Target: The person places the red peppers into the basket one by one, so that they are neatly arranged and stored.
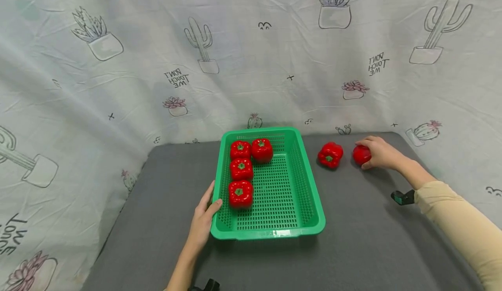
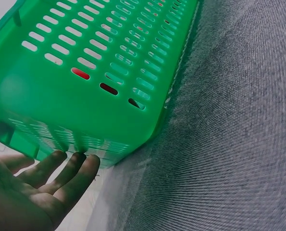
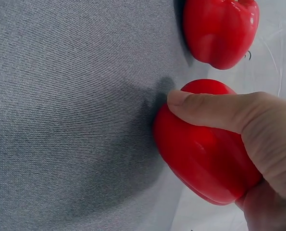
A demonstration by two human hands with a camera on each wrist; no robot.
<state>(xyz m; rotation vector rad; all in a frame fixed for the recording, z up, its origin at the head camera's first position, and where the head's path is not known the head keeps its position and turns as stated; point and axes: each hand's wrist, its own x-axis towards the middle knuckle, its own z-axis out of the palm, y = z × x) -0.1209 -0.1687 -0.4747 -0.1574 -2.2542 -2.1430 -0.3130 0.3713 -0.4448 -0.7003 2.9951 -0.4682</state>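
My right hand (image 1: 378, 152) grips a glossy red bell pepper (image 3: 207, 149) at the right of the table, the thumb lying across it in the right wrist view. A second red bell pepper (image 1: 330, 155) lies just left of that hand. At the middle stands a green perforated plastic basket (image 1: 310, 182) with several red bell peppers inside, three in a column (image 1: 241, 194) along its left wall and one beside the farthest. My left hand (image 1: 202, 217) touches the basket's left side, thumb at the rim; its fingers (image 2: 70, 185) look fairly straight against the outer wall.
A dark grey cloth (image 1: 176, 186) covers the table. Behind and at the sides hangs a pale curtain (image 1: 251, 55) with cactus drawings. The basket's raised rim stands between the left hand and the loose peppers.
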